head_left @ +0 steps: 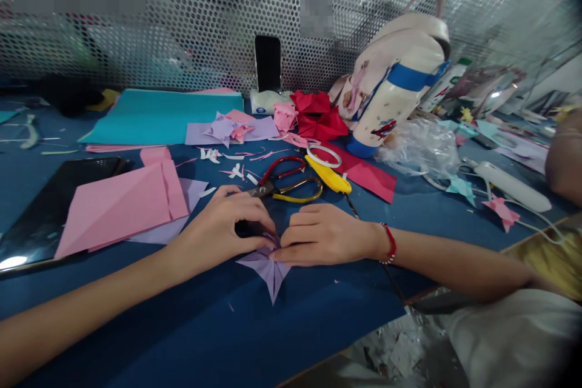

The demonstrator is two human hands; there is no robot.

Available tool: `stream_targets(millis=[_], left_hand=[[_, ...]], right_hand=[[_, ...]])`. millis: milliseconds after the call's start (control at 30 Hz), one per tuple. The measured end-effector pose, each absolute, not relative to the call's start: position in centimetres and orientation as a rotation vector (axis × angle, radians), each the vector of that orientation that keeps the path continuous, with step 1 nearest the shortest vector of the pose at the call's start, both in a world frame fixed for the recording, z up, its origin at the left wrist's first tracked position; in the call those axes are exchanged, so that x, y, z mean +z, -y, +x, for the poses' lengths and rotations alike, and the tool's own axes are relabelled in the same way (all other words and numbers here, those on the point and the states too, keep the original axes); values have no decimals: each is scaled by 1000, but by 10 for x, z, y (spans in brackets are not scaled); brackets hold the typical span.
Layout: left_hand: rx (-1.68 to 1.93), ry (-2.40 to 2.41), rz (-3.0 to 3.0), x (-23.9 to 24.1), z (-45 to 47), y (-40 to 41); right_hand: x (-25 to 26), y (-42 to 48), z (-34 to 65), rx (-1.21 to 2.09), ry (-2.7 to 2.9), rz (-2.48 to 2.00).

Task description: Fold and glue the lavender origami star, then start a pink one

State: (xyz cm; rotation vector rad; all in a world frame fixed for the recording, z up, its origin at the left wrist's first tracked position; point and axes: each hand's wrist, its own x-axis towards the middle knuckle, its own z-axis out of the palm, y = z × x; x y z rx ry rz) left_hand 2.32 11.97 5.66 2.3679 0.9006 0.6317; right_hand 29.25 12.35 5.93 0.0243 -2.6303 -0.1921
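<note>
A purple folded-paper star (pixel 271 276) lies on the blue table, its creased points toward me. My left hand (pixel 227 218) pinches its upper edge between thumb and curled fingers. From the other side my right hand (pixel 325 234), fingers bent and pressed together, grips the same paper near its middle; a red beaded bracelet (pixel 388 242) circles that wrist. The paper between my fingertips is partly hidden. Just beyond my hands rest scissors (pixel 291 185) with red and yellow handles, a yellow cutter (pixel 328 174) and a white tape ring (pixel 324 156).
Pink paper (pixel 122 206) overlaps a dark tablet (pixel 59 194) at left. Behind lie teal sheets (pixel 168 115), red folded paper (pixel 318 115) and a propped phone (pixel 268 63). A bottle (pixel 391 103) leans against a pale backpack (pixel 400 36). Another person's arm (pixel 564 157) shows at right.
</note>
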Motion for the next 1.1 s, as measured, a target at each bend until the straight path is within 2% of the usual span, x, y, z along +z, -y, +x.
stream_targets(millis=[1100], left_hand=[[725,-867,2615,60,30,-107]], right_hand=[[60,-123,293,-193,2646,-4]])
